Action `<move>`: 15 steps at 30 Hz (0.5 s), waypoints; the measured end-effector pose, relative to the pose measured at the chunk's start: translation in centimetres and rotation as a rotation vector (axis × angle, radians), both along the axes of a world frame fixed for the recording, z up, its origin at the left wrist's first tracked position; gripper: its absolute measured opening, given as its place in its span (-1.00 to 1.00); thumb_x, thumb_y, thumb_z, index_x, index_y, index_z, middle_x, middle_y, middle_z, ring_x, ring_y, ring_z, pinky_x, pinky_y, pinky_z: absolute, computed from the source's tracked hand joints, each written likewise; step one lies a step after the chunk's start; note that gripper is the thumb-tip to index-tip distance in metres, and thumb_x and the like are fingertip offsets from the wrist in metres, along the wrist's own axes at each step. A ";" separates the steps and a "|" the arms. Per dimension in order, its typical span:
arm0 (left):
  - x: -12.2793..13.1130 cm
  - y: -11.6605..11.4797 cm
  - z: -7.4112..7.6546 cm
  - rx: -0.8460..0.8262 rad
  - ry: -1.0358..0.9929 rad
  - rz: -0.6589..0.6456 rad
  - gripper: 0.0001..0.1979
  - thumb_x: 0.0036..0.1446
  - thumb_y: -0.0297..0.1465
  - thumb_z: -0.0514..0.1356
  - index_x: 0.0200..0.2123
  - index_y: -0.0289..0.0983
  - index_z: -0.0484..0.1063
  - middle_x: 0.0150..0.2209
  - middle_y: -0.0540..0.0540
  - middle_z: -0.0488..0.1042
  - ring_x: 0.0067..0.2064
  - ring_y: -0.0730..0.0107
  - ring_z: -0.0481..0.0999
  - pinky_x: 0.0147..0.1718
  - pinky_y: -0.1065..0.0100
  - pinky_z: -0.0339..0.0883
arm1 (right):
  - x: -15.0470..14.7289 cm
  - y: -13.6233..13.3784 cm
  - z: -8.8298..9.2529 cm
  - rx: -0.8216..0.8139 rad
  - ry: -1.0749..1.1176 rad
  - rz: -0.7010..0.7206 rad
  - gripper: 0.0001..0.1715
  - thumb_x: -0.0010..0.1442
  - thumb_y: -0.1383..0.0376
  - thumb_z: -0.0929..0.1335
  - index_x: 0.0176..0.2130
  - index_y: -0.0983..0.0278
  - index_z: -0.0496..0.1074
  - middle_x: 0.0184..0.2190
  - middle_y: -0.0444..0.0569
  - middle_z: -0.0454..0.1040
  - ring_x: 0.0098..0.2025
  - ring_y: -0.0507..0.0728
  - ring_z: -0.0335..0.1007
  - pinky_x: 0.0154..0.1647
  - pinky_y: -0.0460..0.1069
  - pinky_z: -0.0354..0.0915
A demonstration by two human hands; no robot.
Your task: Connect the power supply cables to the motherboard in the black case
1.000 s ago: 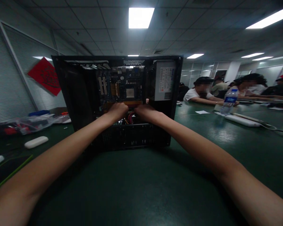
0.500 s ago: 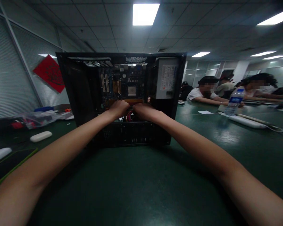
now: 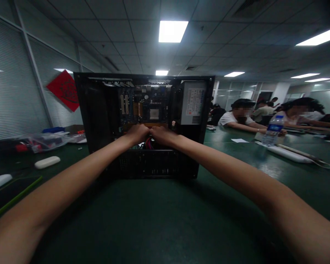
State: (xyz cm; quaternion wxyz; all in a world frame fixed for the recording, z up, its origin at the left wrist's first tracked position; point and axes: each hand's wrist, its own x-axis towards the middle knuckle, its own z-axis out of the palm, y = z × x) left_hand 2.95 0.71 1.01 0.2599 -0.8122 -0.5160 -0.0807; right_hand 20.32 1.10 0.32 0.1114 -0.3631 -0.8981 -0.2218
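Observation:
An open black computer case (image 3: 96, 110) stands on the dark green table (image 3: 159, 220), its inside facing me. A blue motherboard (image 3: 144, 106) fills its middle and a grey power supply (image 3: 193, 103) sits at the upper right. Both my arms reach into the case. My left hand (image 3: 138, 132) and my right hand (image 3: 161, 134) are curled and side by side, almost touching, at the lower edge of the motherboard, above red and pink cables (image 3: 149, 143). What the fingers grip is hidden.
A white oblong object (image 3: 47, 162) and clear bags of parts (image 3: 41, 141) lie at the left. A dark mat with a green edge (image 3: 8, 200) lies near left. At the right sit several other people, a water bottle (image 3: 272, 130) and a white power strip (image 3: 288, 154).
My two hands have drawn closer together inside the case until they nearly touch. The camera has tilted slightly, so the case sits a little lower in view.

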 end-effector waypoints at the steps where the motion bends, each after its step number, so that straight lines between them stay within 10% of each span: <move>1: -0.1 0.1 0.0 -0.005 -0.002 -0.003 -0.69 0.30 -0.37 0.15 -0.06 -0.24 0.69 -0.02 -0.33 0.67 -0.01 -0.03 0.69 -0.09 0.19 0.49 | 0.0 0.0 0.0 0.006 -0.002 0.003 -0.61 0.45 0.50 0.20 0.11 0.40 0.50 0.08 0.23 0.58 0.06 0.26 0.59 -0.03 0.02 0.44; 15: -0.1 -0.1 -0.2 0.009 -0.011 -0.018 -0.66 0.33 -0.31 0.13 -0.03 -0.26 0.67 -0.01 -0.35 0.67 -0.02 -0.03 0.67 -0.09 0.15 0.46 | 0.1 -0.3 -0.2 0.032 -0.011 -0.014 -0.58 0.45 0.49 0.20 0.15 0.39 0.50 0.09 0.24 0.57 0.05 0.27 0.58 -0.05 0.02 0.42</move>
